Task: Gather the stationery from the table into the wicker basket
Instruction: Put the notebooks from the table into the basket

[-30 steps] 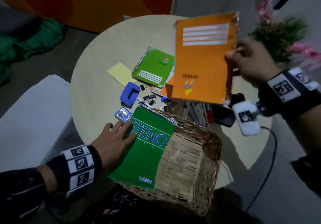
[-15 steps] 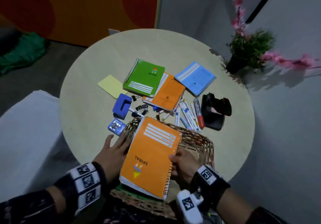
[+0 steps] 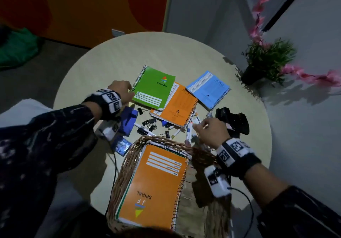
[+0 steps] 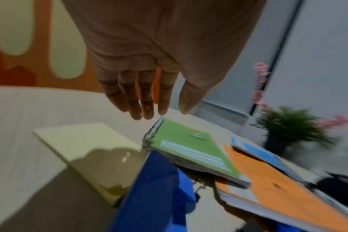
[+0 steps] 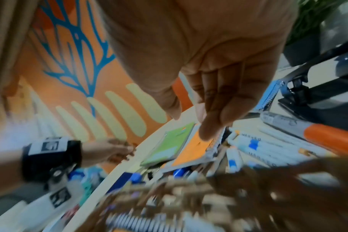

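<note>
**Reaching out for the next load**

Starting nearest you, the wicker basket (image 3: pixel 129 165) sits at the table's near edge with a large orange spiral notebook (image 3: pixel 156 188) already lying inside it, on top of something green that barely shows at its edge. Just beyond the rim, your right hand (image 3: pixel 210 132) hovers over the markers (image 3: pixel 191 127), fingers relaxed and extended, holding nothing; whether a fingertip touches them, the pictures do not settle. Your left hand (image 3: pixel 120 92) is further out, fingers straight and apart, its tips right at the spiral edge of the green notebook (image 3: pixel 154 88), also empty.

That green notebook rests partly on the smaller orange notebook (image 3: pixel 175 106), with the blue notebook (image 3: pixel 208 89) beside them. Binder clips (image 3: pixel 149 123) and a blue hole punch (image 3: pixel 129 121) lie between the books and the basket; a yellow pad (image 4: pixel 85 150) sits under your left wrist.

Watch these risks. If you drag the green notebook sideways rather than lifting it, you may shove the orange one and scatter the clips. Round markers will likely roll if you scoop too few at once. Your left wrist cable trails close to the hole punch and could snag it. Beyond everything stands the black punch (image 3: pixel 232 121), then the potted plant (image 3: pixel 265 66).
</note>
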The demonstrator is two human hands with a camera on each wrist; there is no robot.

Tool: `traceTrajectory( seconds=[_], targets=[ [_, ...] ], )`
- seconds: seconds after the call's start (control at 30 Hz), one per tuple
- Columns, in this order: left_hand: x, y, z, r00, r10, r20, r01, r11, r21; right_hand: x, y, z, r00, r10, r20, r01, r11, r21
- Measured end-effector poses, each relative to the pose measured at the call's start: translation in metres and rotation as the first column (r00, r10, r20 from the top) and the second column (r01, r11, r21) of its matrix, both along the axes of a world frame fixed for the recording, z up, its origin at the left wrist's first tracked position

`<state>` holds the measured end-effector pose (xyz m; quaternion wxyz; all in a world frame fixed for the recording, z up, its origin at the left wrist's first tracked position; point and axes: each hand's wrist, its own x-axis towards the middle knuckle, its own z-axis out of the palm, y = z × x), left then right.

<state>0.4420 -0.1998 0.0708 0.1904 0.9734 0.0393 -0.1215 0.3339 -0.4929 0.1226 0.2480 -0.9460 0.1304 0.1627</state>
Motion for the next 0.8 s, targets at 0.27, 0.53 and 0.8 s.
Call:
traceTrajectory(
  seconds=[0.27,0.53,0.8],
  targets=[
    [0.045,-0.008,-0.038,0.973,0.076,-0.216,-0.079,0.997,-0.004,0.068,-0.012,-0.065,0.941,-0.201,-0.273,0.293,0.887,0.358],
    [0.041,-0.018,-0.008,0.962,0.172,-0.212,-0.224,0.942,-0.249,0.064,0.003,-0.061,0.892,-0.311,-0.327,0.439,0.766,0.469],
    [-0.033,-0.001,0.072,0.935,0.325,-0.139,-0.321,0.618,-0.718,0.072,0.003,-0.050,0.972,0.053,-0.231,-0.030,0.994,0.102]
  ],
)
